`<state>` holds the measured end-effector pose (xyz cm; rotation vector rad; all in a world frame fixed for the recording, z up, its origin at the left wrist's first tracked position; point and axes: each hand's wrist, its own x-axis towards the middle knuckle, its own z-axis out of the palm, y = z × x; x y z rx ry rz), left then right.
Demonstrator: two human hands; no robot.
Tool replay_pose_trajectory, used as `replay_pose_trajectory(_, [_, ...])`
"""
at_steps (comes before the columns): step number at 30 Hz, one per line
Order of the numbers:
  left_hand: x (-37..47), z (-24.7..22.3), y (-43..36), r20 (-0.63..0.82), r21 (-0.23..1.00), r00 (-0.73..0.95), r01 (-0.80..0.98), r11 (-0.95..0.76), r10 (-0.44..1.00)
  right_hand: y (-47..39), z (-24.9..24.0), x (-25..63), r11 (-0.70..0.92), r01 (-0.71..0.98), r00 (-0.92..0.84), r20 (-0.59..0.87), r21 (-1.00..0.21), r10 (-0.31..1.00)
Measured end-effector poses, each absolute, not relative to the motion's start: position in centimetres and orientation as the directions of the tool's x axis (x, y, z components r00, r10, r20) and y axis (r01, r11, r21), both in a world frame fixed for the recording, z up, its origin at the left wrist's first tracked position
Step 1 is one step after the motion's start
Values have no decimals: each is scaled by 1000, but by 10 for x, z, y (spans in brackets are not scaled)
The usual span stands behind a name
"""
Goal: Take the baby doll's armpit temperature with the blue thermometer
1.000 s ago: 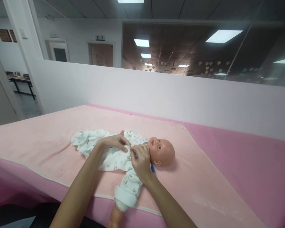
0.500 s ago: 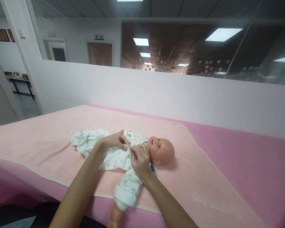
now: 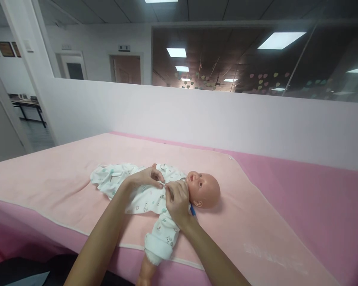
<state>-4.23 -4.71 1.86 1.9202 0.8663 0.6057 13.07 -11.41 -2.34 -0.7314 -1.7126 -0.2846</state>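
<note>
A baby doll (image 3: 208,191) lies on its back, head to the right, dressed in white printed baby clothes (image 3: 147,200). At its chest my left hand (image 3: 149,177) pinches the front of the clothes, thumb and forefinger close together. Close beside it my right hand (image 3: 178,198) has bent fingers closed on the same cloth, just below the doll's chin. What exactly lies between the fingertips is too small to make out; it looks like a thin white strip or edge. One doll arm in a rolled cuff (image 3: 158,247) stretches toward me.
A peach blanket (image 3: 256,222) lies under the doll over a pink surface (image 3: 325,190). Behind it rises a low white wall (image 3: 197,115) with glass above. Something blue (image 3: 192,210) shows beneath the doll's neck. A far table (image 3: 26,103) stands at left.
Both hands stay at the doll's chest, with only slight finger movement; the fingertips have come a little closer together. The view has shifted slightly.
</note>
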Motion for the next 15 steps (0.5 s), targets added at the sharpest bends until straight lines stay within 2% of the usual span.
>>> replay_pose_trajectory(4, [-47,13,-61,215,840,557,313,-443,802,-113,-24,130,762,611,-96,936,-213,338])
replay_pose_trajectory(6, [-59,8,-71,266,798,482,375,-471,835,-112,-25,130,761,612,-99,933,-216,345])
replay_pose_trajectory(9, [-82,1,-85,265,737,362,521,-430,894,-111,-27,130,759,612,-106,928,-222,357])
replay_pose_trajectory(12, [-99,-5,-96,276,737,288,549,-394,917,-111,-27,130,758,610,-107,924,-230,367])
replay_pose_trajectory(15, [-103,-7,-100,272,750,292,532,-393,917,-111,-27,130,756,608,-103,920,-242,378])
